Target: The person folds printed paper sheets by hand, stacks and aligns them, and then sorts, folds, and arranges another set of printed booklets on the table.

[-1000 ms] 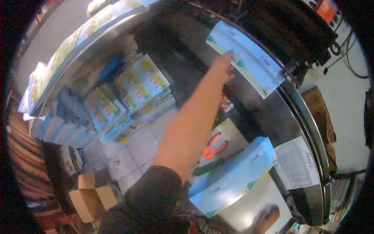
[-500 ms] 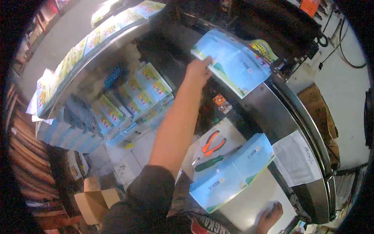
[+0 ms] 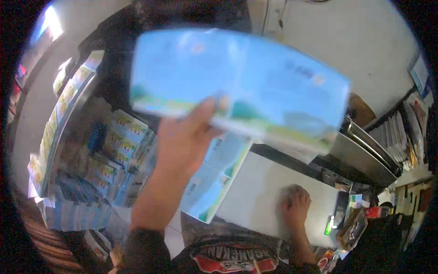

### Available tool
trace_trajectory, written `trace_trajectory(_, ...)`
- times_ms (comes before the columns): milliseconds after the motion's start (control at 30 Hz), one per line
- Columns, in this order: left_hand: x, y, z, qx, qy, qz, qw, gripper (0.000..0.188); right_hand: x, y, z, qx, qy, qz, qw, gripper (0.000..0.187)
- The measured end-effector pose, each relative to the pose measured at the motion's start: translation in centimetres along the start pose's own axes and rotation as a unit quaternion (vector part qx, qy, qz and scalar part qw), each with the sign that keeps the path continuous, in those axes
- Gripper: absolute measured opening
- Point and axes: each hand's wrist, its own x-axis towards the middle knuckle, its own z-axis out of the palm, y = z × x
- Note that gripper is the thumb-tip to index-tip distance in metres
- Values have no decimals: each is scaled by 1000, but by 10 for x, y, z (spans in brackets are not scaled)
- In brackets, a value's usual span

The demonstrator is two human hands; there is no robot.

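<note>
Blue printed sheet (image 3: 283, 86) held aloft above a white worktop (image 3: 255, 187)

A dark shirt (image 3: 232, 260) with a red-and-white print shows at the lower edge, close to the camera. Above it, the left hand (image 3: 189, 128) grips the sheet by its near edge, thumb on the printed face, the other fingers mostly hidden. The sheet spreads wide above the worktop, slightly blurred, its right end lower than its left. Below, more blue sheets (image 3: 212, 176) of a matching design lie at the worktop's left end, partly behind the left hand. The right hand (image 3: 295, 205) rests on the pale surface, well apart from the sheet; its fingers look curled, but blur leaves it impossible to tell how far they close. Just beyond the worktop's right end sit a brown box (image 3: 352, 233) and a bottle with a red label (image 3: 376, 212). To the left stand printed stacks (image 3: 127, 141) in yellow and blue, with a row of yellow cards (image 3: 57, 123) along a ledge farther out. A pale wall (image 3: 365, 55) closes the background.
</note>
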Motion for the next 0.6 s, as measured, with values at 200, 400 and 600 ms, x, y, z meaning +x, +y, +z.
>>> trace_trajectory(200,79,-127,63,-17,-11,-108,994,26,-2,3,-10,126,-1,-13,992,38)
trace_trajectory(400,83,-239,-18,91,134,-263,951,33,1,2,-17,175,49,-48,982,31)
trace_trajectory(600,30,-226,27,82,167,-283,941,40,5,6,-13,174,57,-47,982,30)
